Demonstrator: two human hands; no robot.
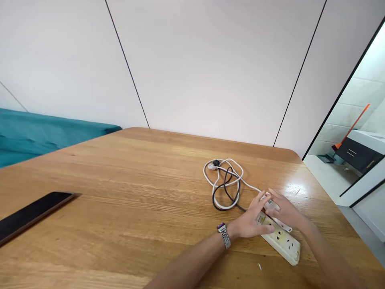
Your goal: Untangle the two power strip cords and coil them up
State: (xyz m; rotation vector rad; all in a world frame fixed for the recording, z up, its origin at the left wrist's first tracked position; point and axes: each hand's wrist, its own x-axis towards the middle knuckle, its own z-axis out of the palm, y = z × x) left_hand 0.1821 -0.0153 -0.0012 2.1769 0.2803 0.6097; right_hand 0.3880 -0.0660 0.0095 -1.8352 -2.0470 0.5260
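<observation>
Two white power strips lie close together at the right of the wooden table. The nearer power strip [285, 245] is yellow-stained, with dark sockets. My left hand [251, 220], with a metal-banded watch [224, 235] on its wrist, is over this strip's far end, fingers stretched out and thumb apart. My right hand [285, 210] reaches across the second power strip [271, 205], its fingers spread and partly covering it. Whether either hand presses on a strip, I cannot tell. A white cord [251, 186] and a black cord [214, 198] lie tangled beyond my hands, with their plugs [213, 165] among the loops.
A dark phone-like slab [36, 212] lies on the wooden table [120, 224] at the left. Small white scraps [260, 266] are near the strips. A teal sofa [54, 134] stands beyond the left edge, and a white wall [210, 72] behind. An orange broom [351, 126] shows through the doorway.
</observation>
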